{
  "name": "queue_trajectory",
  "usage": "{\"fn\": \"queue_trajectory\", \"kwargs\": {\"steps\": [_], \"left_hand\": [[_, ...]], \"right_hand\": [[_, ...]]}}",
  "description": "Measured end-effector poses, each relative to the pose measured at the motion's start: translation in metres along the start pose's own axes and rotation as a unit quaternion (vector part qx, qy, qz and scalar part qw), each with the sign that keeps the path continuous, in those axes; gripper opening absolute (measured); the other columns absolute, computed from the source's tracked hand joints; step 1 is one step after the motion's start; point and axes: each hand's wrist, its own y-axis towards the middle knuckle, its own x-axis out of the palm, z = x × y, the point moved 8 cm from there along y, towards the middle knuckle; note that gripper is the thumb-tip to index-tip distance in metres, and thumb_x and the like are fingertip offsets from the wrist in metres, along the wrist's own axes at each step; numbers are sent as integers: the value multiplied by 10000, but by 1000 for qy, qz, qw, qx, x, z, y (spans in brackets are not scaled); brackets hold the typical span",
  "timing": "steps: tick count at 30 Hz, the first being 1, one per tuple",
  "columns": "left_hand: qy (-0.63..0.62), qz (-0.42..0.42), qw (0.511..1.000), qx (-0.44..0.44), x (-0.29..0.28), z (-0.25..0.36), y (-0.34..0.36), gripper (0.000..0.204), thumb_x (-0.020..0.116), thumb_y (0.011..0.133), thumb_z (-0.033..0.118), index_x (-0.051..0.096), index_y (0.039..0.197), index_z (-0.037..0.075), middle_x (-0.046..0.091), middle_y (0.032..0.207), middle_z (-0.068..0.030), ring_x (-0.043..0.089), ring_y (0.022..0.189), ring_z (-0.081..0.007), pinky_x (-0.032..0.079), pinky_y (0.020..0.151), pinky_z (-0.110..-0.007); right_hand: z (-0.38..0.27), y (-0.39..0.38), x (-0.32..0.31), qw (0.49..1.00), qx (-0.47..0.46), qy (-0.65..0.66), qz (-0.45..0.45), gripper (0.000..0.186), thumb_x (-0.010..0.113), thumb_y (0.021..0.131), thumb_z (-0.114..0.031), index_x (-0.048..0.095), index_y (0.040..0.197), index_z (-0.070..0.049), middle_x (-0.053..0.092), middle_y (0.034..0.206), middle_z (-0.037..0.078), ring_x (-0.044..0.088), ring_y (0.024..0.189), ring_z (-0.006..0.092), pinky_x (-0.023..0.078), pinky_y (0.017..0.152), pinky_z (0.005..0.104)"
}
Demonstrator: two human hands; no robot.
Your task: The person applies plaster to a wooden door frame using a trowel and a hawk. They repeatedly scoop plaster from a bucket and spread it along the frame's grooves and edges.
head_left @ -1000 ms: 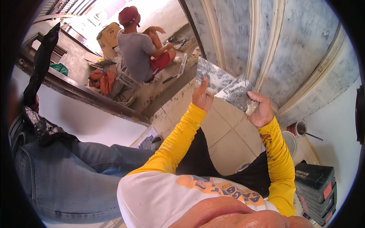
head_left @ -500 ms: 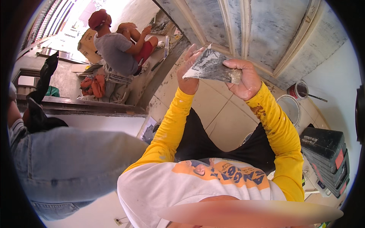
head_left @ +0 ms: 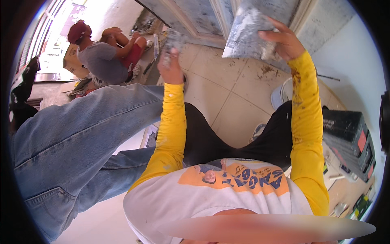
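We are grasping a small grey plate (head_left: 175,39), blurred and smeared, in our left hand (head_left: 171,70), while our right hand (head_left: 287,41) is gripping a broader, putty-streaked metal plate (head_left: 244,37) by its right edge. We are holding the two plates well apart, above the tiled floor (head_left: 211,103). Beside us on the left, a person in jeans (head_left: 93,116) is standing close; on our right, black cases (head_left: 344,129) are sitting stacked near a white bucket (head_left: 279,97). Farther off, a co-worker (head_left: 105,59) in a red cap is sitting.
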Motion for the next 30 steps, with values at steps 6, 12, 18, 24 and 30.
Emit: {"fn": "queue_trajectory", "kwargs": {"steps": [6,12,18,24,30], "left_hand": [[-199,46,976,-74,20,-22,-8,344,703,898,254,618,1061,-37,624,946,-22,558,864,-94,460,819,-231],[-182,-2,980,-77,31,-22,-15,326,690,908,210,611,1083,-54,636,992,-43,569,885,-91,466,828,-222],[-137,2,986,-93,26,-31,-12,367,678,916,224,587,1145,-48,627,1034,-47,564,916,-103,447,837,-249],[-135,5,989,-52,24,-28,-11,355,685,913,225,600,1037,-97,645,961,-56,549,866,-83,444,811,-219],[-129,-13,990,-57,24,-32,-9,397,692,906,241,585,1071,-104,642,947,-51,545,863,-80,441,817,-216]], "right_hand": [[180,65,-19,899,152,-409,27,595,685,821,-304,519,1365,-131,647,1147,196,628,1027,313,472,906,381],[280,54,-5,882,106,-370,273,450,577,890,-263,537,1334,-202,642,1128,208,603,1050,386,479,897,443],[300,62,10,868,85,-343,350,410,533,940,-244,515,1345,-185,640,1137,201,603,1041,384,482,887,448],[307,85,25,848,11,-377,371,409,517,944,-217,497,1346,-140,596,1223,189,573,1050,400,465,924,450],[303,92,30,843,-28,-402,356,468,508,917,-149,450,1380,-115,518,1350,164,516,1146,380,435,981,433]]}}
